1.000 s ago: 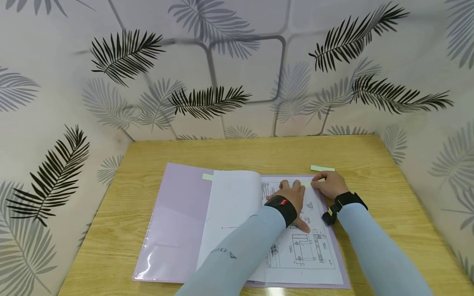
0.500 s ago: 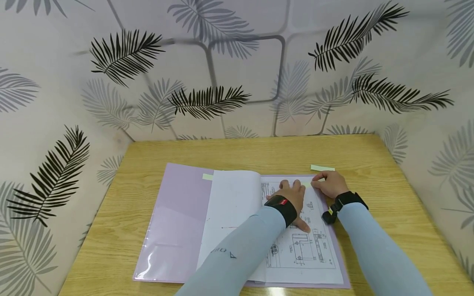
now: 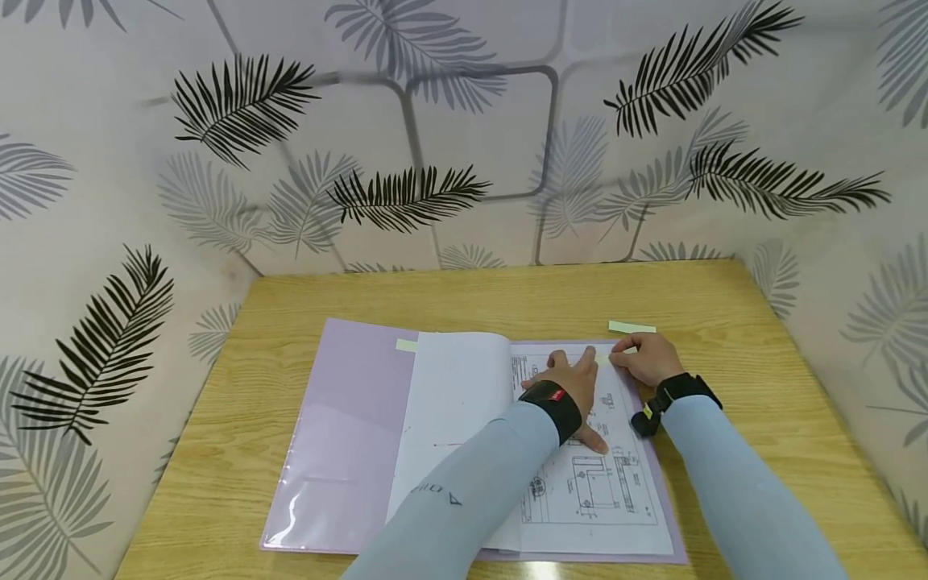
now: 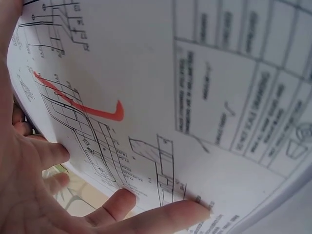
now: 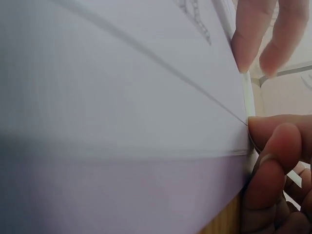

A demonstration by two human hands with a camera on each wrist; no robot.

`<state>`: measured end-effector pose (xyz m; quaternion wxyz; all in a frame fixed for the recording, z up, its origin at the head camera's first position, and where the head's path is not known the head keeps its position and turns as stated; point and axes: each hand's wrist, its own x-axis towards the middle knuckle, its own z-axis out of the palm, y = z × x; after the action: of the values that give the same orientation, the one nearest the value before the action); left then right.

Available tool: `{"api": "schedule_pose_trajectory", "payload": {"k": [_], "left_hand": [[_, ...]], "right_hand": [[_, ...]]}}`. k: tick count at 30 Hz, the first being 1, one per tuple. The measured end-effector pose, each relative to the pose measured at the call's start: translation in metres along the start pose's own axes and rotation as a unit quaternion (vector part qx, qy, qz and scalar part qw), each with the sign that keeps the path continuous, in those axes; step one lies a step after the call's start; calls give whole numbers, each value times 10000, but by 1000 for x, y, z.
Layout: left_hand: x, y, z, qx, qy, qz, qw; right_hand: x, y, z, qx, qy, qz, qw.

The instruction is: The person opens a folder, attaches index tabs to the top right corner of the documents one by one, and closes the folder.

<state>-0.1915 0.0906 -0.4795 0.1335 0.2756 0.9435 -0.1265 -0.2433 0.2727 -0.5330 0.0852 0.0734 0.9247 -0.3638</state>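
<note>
A lilac folder (image 3: 348, 427) lies open on the table, with printed technical drawings on its right-hand page (image 3: 616, 515). My left hand (image 3: 573, 387) rests on the upper part of this page, fingers spread; the left wrist view shows its fingertips on the paper and a red check mark (image 4: 114, 113) among the printed lines. At the page's top right corner, my right hand (image 3: 648, 358) pinches a pale green sticky tab (image 3: 602, 361) between thumb and index finger. That tab lies across the page's top edge and is partly hidden by the fingers.
Another pale green sticky strip (image 3: 631, 328) lies on the wooden table (image 3: 449, 302) just beyond the folder. A further sticky tab (image 3: 407, 346) is on the folder's left cover. A turned blank-backed page (image 3: 457, 395) lies left of the drawing. Leaf-patterned cloth (image 3: 478, 161) surrounds the table.
The left hand's index finger has straightened a little and shifted forward on the page. The right hand keeps its pinch at the corner; the folder and strips stay put.
</note>
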Motion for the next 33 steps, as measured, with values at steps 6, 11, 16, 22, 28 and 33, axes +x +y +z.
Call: {"api": "schedule_pose_trajectory", "payload": {"k": [6,11,16,22,28,33], "left_hand": [[3,1,1,89,-127,38,9999],[1,1,-1,83,10,94,9999],[4,0,0,323,48,200,9993],[19,-3,13,450,90,372,9983],[18,-4,15,307,99,350,9989],[7,-7,10,168,282,370,9988]], "right_hand": [[-2,-1,-1,15,-8,36,10000],[-2,-1,-2,-29,-23,29,10000],[0,-1,-2,-69,-14,-1,10000],[1,1,1,-80,24,-71,9999],[1,2,1,-66,71,-37,9999],[1,1,1,-30,60,15,10000]]}}
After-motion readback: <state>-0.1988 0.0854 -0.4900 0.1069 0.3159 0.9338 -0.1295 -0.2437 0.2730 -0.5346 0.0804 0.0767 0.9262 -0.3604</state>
